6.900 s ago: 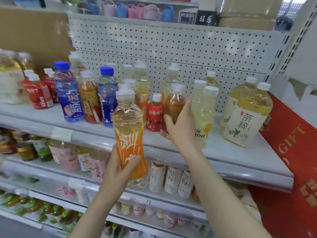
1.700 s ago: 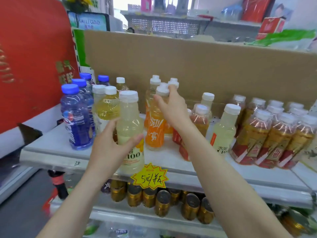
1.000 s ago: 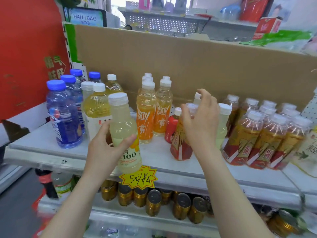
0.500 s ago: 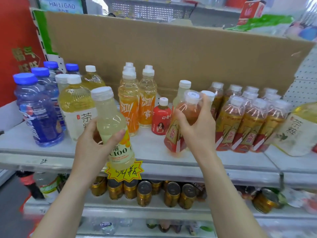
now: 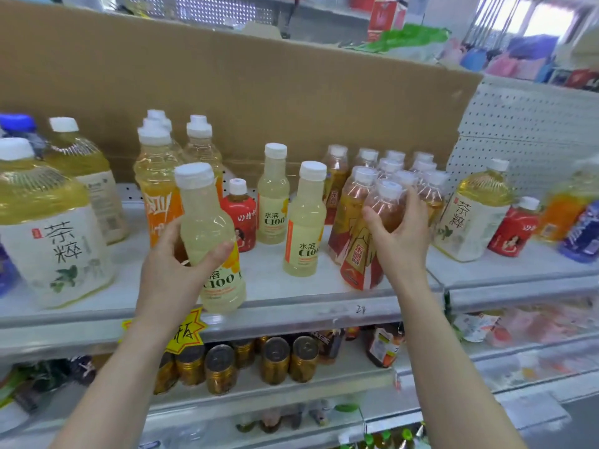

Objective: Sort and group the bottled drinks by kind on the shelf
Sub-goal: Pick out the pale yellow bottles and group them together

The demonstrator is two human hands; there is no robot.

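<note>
Right grip (image 5: 402,241) clamped on tilted tea (image 5: 358,257); left grip (image 5: 168,270) on C100 (image 5: 204,218). Stand tea upright beside its group (image 5: 431,196) at shelf (image 5: 324,311) front.

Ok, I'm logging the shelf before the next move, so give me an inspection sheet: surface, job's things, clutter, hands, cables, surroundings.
Surface: grey metal shelf, bottles standing on it.
Job's things: pale yellow white-capped C100 bottle, held up; two matching C100 bottles standing mid-shelf; amber red-labelled tea bottle, tilted, beside a cluster of the same kind.
Clutter: small red bottle, orange-labelled bottles and large yellow tea jugs mixed alongside.
Hands: left hand grips the C100 bottle; right hand grips the tea bottle.
Cables: nothing seen.
Surroundings: brown cardboard backing, white pegboard, gold cans below.
</note>
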